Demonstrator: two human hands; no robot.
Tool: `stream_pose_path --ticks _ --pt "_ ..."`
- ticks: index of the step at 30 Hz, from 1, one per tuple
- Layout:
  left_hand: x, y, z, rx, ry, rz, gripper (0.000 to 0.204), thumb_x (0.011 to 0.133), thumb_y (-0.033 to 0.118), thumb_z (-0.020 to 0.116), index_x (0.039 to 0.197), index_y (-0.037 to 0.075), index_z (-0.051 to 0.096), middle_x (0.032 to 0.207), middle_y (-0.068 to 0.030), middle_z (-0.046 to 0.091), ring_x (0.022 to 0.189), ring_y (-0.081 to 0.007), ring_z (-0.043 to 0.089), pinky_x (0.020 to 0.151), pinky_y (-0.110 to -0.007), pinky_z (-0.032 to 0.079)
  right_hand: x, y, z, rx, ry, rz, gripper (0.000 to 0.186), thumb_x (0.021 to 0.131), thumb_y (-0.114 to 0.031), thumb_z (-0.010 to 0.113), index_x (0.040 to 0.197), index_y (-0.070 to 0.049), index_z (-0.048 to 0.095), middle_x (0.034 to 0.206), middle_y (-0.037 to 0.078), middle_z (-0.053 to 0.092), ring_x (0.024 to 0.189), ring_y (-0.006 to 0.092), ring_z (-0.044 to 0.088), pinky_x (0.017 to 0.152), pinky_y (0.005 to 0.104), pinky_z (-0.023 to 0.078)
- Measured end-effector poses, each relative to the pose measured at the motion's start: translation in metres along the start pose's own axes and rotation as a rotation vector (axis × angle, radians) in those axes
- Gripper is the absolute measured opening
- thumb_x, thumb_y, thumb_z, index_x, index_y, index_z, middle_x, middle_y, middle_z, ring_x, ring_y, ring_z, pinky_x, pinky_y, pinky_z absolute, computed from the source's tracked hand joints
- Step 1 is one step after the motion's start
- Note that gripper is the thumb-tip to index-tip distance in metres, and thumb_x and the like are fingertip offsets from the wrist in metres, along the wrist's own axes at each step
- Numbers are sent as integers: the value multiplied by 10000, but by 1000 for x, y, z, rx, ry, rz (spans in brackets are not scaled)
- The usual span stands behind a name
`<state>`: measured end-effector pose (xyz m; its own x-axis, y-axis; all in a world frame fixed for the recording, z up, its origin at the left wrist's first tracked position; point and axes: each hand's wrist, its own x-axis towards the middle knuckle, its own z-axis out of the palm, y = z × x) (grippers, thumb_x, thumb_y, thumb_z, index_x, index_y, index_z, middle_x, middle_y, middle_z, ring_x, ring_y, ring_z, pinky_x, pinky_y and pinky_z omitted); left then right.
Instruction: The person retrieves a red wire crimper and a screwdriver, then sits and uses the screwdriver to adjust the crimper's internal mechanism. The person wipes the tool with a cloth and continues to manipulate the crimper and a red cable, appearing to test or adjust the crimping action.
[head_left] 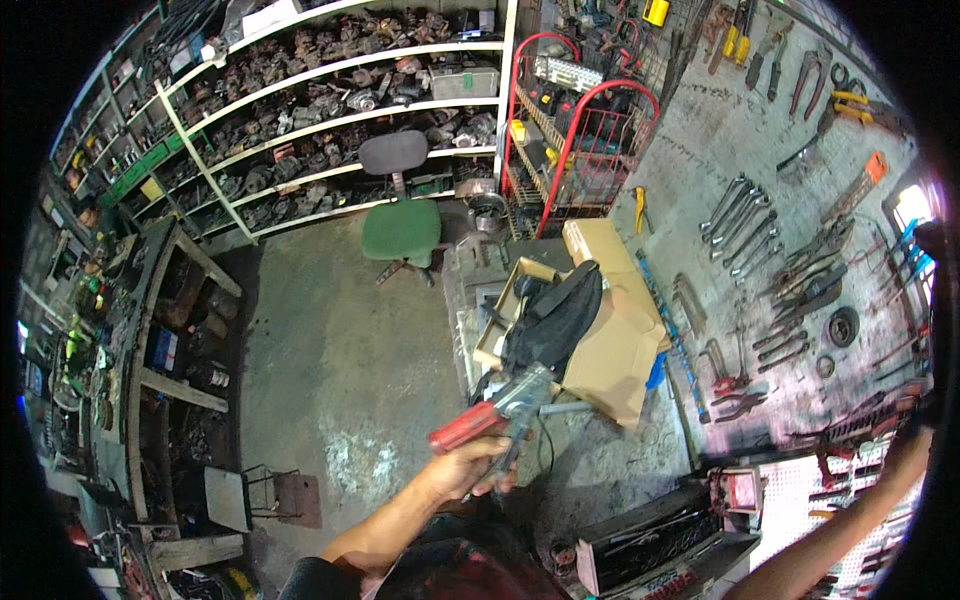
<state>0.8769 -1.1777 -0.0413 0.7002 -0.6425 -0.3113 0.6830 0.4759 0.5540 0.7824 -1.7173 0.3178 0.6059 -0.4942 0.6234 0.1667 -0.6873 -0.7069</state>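
My left hand (470, 468) is closed around a red-handled tool (465, 427), held out over the floor in the middle. Its grey metal end is blurred, so I cannot name its kind. Another dark, long metal piece (512, 440) seems to be in the same grip. My right forearm (850, 520) stretches up along the right rim, past a white pegboard (790, 520) hung with tools. At its end, my right hand (921, 405) is in shadow beside the tool wall, and its fingers cannot be made out.
A workbench (465, 300) bears an opened cardboard box (615, 340) with a black bag (560, 320). A metal toolbox (660, 560) lies below. Wrenches (740, 225) and pliers hang on the grey board. Around stand a green chair (402, 230), a red cart (575, 130) and loaded shelves (330, 130).
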Motion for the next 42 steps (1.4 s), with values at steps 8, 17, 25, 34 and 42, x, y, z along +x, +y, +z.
stream_pose_path --ticks 8,17,25,34,42 --pt "-185 -27 -18 -45 265 272 539 997 319 672 1360 -51 526 880 -120 663 637 -260 658 445 -274 446 -332 -7 266 735 -695 723 527 844 -106 823 1310 25 614 889 61 698 600 95 575 506 224 418" --pt "-387 -66 -64 -181 191 723 618 930 285 757 1329 -106 492 863 -175 644 658 -292 669 398 -274 474 -454 -186 229 575 -1473 146 367 861 -165 873 1163 16 767 1013 121 794 890 153 737 816 297 572" --pt "-640 -175 -100 -301 283 1006 533 936 220 737 1307 -112 546 979 -206 635 696 -337 702 372 -285 478 -651 -329 230 757 -1828 -27 344 894 -171 845 1170 21 773 981 127 802 857 138 741 758 278 567" --pt "-824 -283 -93 -322 489 1236 514 961 217 720 1322 -115 567 949 -194 674 734 -321 716 401 -272 469 -790 -463 208 871 -2153 -225 309 915 -139 820 1176 20 776 981 122 801 835 110 712 723 253 544" --pt "-892 -312 -120 -365 608 1434 471 975 172 690 1310 -132 560 1044 -236 675 778 -366 717 442 -307 478 -864 -549 247 824 -2362 -471 294 911 -122 811 1161 29 774 897 93 782 724 80 661 633 247 508"
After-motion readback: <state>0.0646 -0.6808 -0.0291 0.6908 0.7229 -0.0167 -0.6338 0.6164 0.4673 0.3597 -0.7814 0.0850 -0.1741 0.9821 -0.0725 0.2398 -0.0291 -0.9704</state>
